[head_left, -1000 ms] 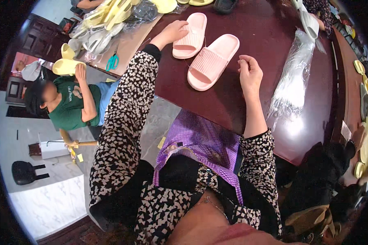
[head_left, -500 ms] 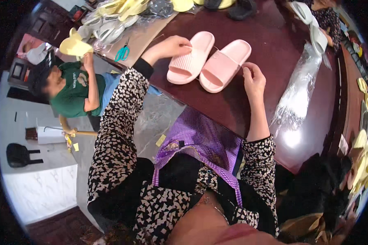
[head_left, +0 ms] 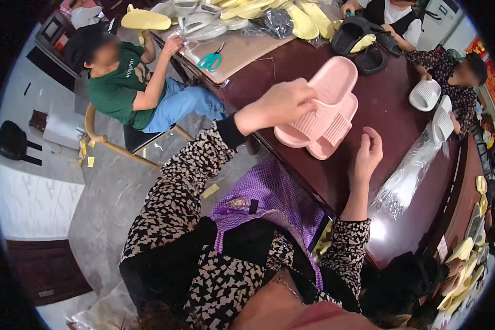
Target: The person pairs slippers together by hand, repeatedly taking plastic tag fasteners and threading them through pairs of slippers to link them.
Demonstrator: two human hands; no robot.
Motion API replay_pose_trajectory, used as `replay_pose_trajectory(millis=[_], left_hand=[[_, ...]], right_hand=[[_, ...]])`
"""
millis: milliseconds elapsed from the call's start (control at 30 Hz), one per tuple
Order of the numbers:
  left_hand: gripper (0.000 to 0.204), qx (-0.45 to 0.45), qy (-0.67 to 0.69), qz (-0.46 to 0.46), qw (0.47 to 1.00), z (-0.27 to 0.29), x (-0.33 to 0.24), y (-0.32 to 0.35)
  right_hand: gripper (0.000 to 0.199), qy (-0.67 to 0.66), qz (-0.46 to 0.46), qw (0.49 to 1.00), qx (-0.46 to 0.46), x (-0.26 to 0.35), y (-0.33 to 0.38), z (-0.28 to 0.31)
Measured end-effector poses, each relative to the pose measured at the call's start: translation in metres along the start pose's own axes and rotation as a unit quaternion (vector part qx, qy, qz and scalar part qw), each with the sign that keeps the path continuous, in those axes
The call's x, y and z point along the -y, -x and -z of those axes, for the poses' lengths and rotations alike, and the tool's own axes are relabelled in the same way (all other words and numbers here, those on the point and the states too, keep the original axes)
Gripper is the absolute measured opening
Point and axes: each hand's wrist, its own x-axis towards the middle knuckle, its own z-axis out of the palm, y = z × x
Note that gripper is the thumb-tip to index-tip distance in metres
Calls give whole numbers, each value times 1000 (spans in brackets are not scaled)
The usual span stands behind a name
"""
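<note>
The left hand (head_left: pixel 283 105) pinches a pink slipper (head_left: pixel 335 80) overlapping its mate (head_left: pixel 338 129), with the right hand (head_left: pixel 369 153) loosely spread at their four o'clock.

Scissors (head_left: pixel 209 61) lie on a brown sheet (head_left: pixel 245 52) at far left, yellow slippers (head_left: pixel 302 22) beyond, black slippers (head_left: pixel 371 60) right of those; a chair (head_left: pixel 140 138) stands left.

- Open for a hand's passage across bare dark-red tabletop (head_left: pixel 393 102), right of the pink slippers (head_left: pixel 319 118).
- Bounded farther right by white slippers (head_left: pixel 425 95) and a plastic bundle (head_left: pixel 404 176), with a narrow gap between bundle and right hand (head_left: pixel 370 151).
- Blocked ahead by black slippers (head_left: pixel 352 36).
- Obstructed from the left by the left hand (head_left: pixel 283 104) on the pink pair, near teal scissors (head_left: pixel 210 60).
</note>
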Motion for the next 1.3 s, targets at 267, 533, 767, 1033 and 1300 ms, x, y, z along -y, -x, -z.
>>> replay_pose_trajectory(millis=[267, 533, 767, 1033, 1300], left_hand=[[14, -13, -142, -180, 973, -25, -35, -9], [13, 35, -237, -150, 959, -12, -2, -12], [14, 8, -201, -52, 978, -24, 26, 8], [14, 3, -151, -47, 987, -32, 42, 18], [29, -98, -58, -42, 993, -22, 29, 34]], right_hand=[[18, -85, 29, 996, -30, 82, 2, 16], [23, 59, 7, 997, 53, 39, -1, 21], [46, 241, 131, 933, 234, 39, -25, -34], [45, 342, 42, 844, 412, 71, -40, -62], [26, 289, 103, 890, 338, 32, -23, -75]])
